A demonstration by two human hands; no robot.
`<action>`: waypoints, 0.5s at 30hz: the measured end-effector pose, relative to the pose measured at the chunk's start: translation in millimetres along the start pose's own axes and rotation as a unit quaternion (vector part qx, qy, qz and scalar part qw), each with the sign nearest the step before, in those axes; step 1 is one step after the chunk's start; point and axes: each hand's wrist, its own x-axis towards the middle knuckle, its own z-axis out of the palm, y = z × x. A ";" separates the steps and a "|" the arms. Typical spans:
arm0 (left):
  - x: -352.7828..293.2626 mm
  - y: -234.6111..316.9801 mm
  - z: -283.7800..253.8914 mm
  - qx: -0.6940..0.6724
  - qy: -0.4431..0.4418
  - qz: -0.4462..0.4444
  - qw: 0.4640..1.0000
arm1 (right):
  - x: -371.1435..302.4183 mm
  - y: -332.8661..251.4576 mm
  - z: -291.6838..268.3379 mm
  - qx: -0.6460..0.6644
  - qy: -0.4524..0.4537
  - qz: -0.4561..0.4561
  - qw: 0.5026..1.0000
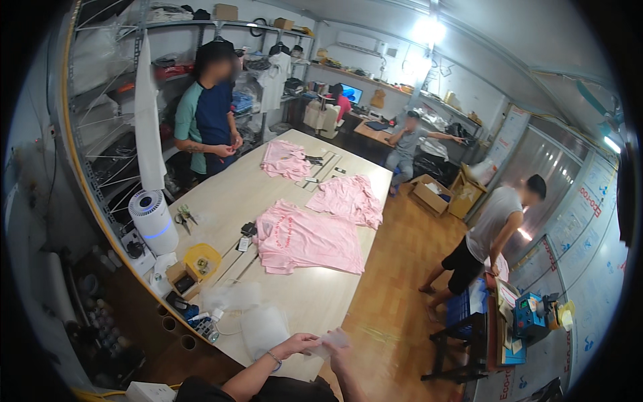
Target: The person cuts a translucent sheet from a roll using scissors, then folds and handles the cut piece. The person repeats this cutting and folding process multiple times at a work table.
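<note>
Over the near edge of the table, my left hand [298, 344] and my right hand [339, 341] are close together, both closed on a small translucent plastic bag [327, 349]. A bracelet circles my left wrist. Beside my left hand lies a pile of clear plastic bags [263, 329] on the table. Farther off, a pink T-shirt [311, 242] with red lettering is spread out, with a black tag-like bundle [248, 229] at its collar. Two more pink shirts, a crumpled one [347, 199] and a bunched one [284, 159], lie beyond it.
A white air purifier [153, 220], scissors [186, 216], a yellow bowl [203, 260] and a power strip [205, 328] line the table's left side. One person [206, 114] stands at the far left; another [479, 234] bends by a blue press machine [529, 315]. Two people sit behind.
</note>
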 end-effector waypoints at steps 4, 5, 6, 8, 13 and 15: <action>1.3 -2.4 -2.2 -0.051 -0.010 0.014 0.999 | -1.8 -1.2 -1.8 -0.061 -0.008 -0.029 0.998; 2.0 -4.5 -4.9 -0.058 -0.010 0.022 0.998 | -5.3 -4.6 -1.6 -0.085 -0.008 -0.036 0.996; 6.3 -8.3 -6.2 -0.064 -0.014 0.029 0.997 | -7.2 -10.1 1.0 -0.142 -0.017 -0.043 0.989; 12.3 -20.0 -17.3 -0.091 0.022 0.056 0.994 | -8.9 -18.7 9.8 -0.255 -0.031 -0.055 0.965; 10.8 -8.1 -13.6 -0.148 0.029 0.102 0.983 | -2.7 -0.5 -5.6 -0.249 -0.024 -0.042 0.967; 9.2 -6.8 -18.1 -0.178 0.029 0.116 0.977 | -6.9 -4.9 2.6 -0.216 -0.028 -0.029 0.975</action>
